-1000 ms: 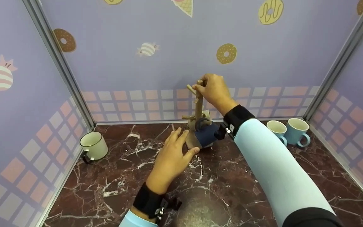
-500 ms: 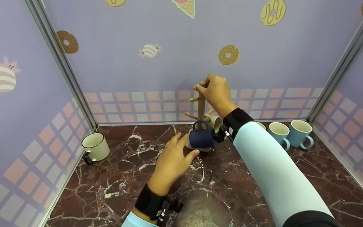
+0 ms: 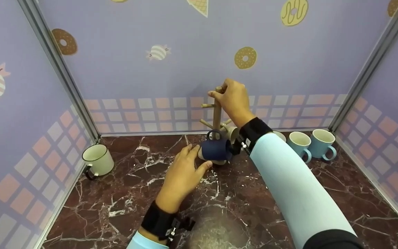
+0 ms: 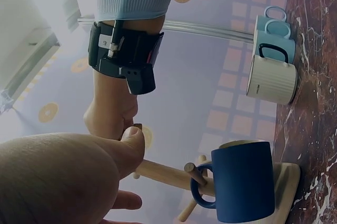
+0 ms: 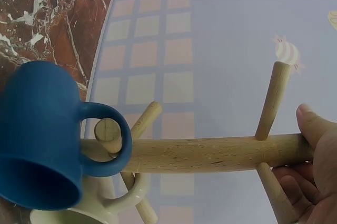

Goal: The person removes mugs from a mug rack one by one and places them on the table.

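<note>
A wooden mug tree (image 3: 217, 117) stands at the back middle of the marble-patterned tabletop. My right hand (image 3: 234, 100) grips the top of its post (image 5: 205, 154), thumb and fingers around the wood. On a lower peg a navy blue mug (image 3: 216, 149) hangs by its handle, facing me. Another low peg carries a cream mug (image 5: 79, 216), half hidden by the blue one. My left hand (image 3: 181, 173), fingers extended and thumb apart, lies beside the tree's base (image 4: 288, 182); whether the fingertips touch it I cannot tell. The upper pegs (image 5: 273, 100) carry no mugs.
A white mug with a black rim and handle (image 3: 99, 160) stands at the left. Two light blue mugs (image 3: 299, 143) stand at the right, with a white ribbed mug (image 4: 271, 79) beside them, mostly behind my right arm. Patterned walls (image 3: 185, 76) enclose three sides.
The mug tree has turned under my right hand: the blue mug swung from the right round to the front, and the cream mug from the back to the right. My left hand stays nearly in place.
</note>
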Action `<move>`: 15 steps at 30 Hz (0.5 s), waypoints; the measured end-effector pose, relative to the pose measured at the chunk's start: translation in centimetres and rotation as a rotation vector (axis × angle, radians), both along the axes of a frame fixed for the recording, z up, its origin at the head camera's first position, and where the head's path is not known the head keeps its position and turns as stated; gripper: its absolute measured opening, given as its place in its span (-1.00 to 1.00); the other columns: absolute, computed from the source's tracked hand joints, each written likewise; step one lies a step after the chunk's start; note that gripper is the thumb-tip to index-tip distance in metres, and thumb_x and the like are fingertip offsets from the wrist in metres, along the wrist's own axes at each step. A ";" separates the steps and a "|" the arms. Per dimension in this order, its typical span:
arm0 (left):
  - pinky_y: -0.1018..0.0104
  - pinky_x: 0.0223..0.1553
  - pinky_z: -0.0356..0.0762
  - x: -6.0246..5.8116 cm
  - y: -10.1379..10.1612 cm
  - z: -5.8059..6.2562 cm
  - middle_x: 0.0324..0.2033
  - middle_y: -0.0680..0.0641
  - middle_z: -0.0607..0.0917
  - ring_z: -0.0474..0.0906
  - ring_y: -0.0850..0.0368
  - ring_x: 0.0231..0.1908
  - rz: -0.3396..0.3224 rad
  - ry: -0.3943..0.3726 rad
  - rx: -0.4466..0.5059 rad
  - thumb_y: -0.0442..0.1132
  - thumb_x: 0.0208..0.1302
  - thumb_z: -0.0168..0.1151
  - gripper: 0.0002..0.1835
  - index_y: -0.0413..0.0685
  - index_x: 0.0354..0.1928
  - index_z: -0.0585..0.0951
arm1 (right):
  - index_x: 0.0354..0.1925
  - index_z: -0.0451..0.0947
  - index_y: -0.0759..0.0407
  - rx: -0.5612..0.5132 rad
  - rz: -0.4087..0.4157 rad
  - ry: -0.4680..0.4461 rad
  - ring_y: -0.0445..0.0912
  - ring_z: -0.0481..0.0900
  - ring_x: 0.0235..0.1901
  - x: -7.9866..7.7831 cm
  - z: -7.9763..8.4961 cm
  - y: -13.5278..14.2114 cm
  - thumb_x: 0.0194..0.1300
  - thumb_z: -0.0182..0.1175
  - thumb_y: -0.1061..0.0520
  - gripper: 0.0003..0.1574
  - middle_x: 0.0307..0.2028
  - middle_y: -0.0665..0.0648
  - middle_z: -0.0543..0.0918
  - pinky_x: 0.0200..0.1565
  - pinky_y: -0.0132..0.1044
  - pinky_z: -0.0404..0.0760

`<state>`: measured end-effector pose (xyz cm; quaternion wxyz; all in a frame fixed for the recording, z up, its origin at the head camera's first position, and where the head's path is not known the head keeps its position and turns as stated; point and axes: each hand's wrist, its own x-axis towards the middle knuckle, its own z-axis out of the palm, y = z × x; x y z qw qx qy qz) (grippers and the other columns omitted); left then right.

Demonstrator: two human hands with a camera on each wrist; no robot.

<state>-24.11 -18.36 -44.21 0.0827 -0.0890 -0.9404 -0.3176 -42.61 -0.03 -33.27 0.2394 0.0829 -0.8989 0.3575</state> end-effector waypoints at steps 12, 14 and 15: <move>-0.43 0.62 0.45 -0.5 0.7 -0.3 0.70 -0.30 0.40 0.38 -0.36 0.67 -0.016 0.001 -0.002 0.28 0.61 0.34 -0.14 -0.02 0.73 0.42 | 0.01 0.73 0.23 0.026 0.036 0.043 0.09 0.87 -0.11 0.7 -0.5 1.8 0.51 0.55 -0.17 -0.50 -0.06 0.24 0.91 -0.05 -0.05 0.87; -0.43 0.62 0.46 -0.5 0.5 -0.3 0.70 -0.31 0.41 0.40 -0.36 0.66 -0.011 0.006 -0.004 0.28 0.61 0.34 -0.12 -0.03 0.75 0.39 | 0.09 0.76 0.24 0.033 0.054 0.053 0.10 0.90 -0.10 0.9 -0.5 1.9 0.54 0.52 -0.15 -0.50 -0.06 0.25 0.93 -0.02 -0.02 0.88; -0.43 0.61 0.47 -0.6 0.3 -0.4 0.69 -0.31 0.42 0.41 -0.37 0.65 -0.008 0.011 -0.006 0.28 0.61 0.34 -0.11 -0.04 0.75 0.38 | 0.13 0.77 0.23 0.035 0.059 0.056 0.11 0.91 -0.09 1.1 -0.6 1.9 0.56 0.51 -0.15 -0.50 -0.06 0.25 0.93 0.01 -0.01 0.88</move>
